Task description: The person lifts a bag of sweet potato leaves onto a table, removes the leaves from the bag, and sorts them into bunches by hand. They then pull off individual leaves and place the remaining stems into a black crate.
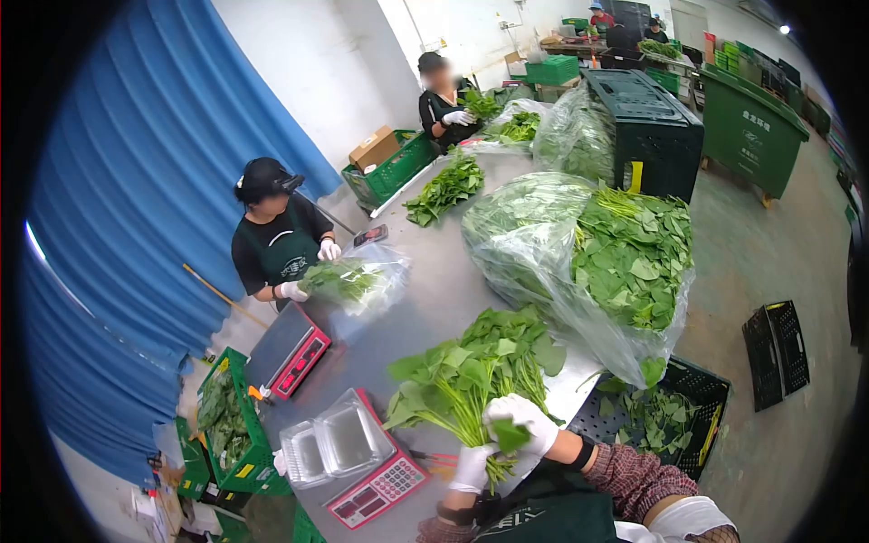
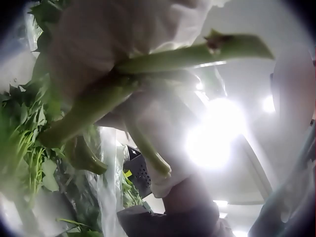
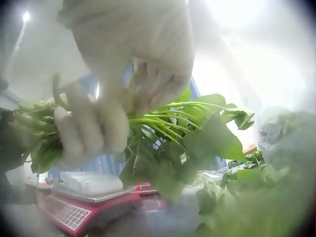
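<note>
White-gloved, the left hand [image 1: 472,469] grips a bunch of leafy greens [image 1: 462,380] around its stems; leaves fan away over the table. In the right wrist view its fingers [image 3: 91,126] wrap the stems [image 3: 168,118], with cut ends beyond them. Just beside it, the gloved right hand [image 1: 523,423] holds the bunch with curled fingers, and a leaf [image 1: 511,436] shows against the glove. The right hand [image 3: 143,49] partly hides its own contact with the stems. Cut stem ends [image 2: 197,57] cross close before the left wrist camera.
Clear plastic trays [image 1: 339,441] sit on a red scale [image 1: 376,489]; another scale [image 1: 288,351] stands behind. A large bag of greens [image 1: 634,258] lies right, above a black crate [image 1: 715,385]. Across the table a person [image 1: 276,235] handles bagged greens [image 1: 348,282].
</note>
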Demonstrator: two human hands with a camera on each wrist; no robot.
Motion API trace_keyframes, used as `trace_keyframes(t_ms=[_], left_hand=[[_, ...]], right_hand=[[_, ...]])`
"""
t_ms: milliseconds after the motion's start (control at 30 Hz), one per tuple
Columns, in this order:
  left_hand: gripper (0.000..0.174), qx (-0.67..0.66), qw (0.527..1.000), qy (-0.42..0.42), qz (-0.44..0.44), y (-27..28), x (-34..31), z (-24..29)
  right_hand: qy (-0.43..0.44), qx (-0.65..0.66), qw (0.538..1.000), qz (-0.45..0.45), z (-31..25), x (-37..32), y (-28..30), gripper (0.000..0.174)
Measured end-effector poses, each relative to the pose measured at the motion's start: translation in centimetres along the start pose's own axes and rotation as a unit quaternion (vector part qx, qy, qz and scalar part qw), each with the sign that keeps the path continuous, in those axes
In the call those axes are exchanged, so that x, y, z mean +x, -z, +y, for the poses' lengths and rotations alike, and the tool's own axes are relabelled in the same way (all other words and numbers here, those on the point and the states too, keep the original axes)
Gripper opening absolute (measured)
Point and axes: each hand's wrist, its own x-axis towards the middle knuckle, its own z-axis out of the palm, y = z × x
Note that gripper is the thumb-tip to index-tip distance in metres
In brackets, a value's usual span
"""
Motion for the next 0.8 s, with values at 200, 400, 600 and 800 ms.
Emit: trace_keyframes(t_ms=[200, 400, 600, 800], left_hand=[[0.016, 0.014, 0.993, -0.102, 0.065, 0.6, -0.4, 1.4], [0.014, -0.055, 0.972, -0.157, 0.164, 2.3, 0.7, 2.4], [0.016, -0.057, 0.976, -0.125, 0.168, 1.2, 0.3, 1.8], [0.014, -0.028, 0.966, -0.167, 0.196, 2.7, 0.2, 1.6]], right_hand=[[-0.283, 0.164, 0.845, 0.423, -3.0, -4.3, 6.2, 0.023], [-0.377, 0.012, 0.837, 0.396, 7.0, -14.1, 5.0, 0.018], [-0.375, -0.175, 0.907, -0.075, 9.0, -10.9, -4.1, 0.033], [-0.489, 0.604, 0.614, 0.14, 7.7, -8.5, 1.7, 0.016]])
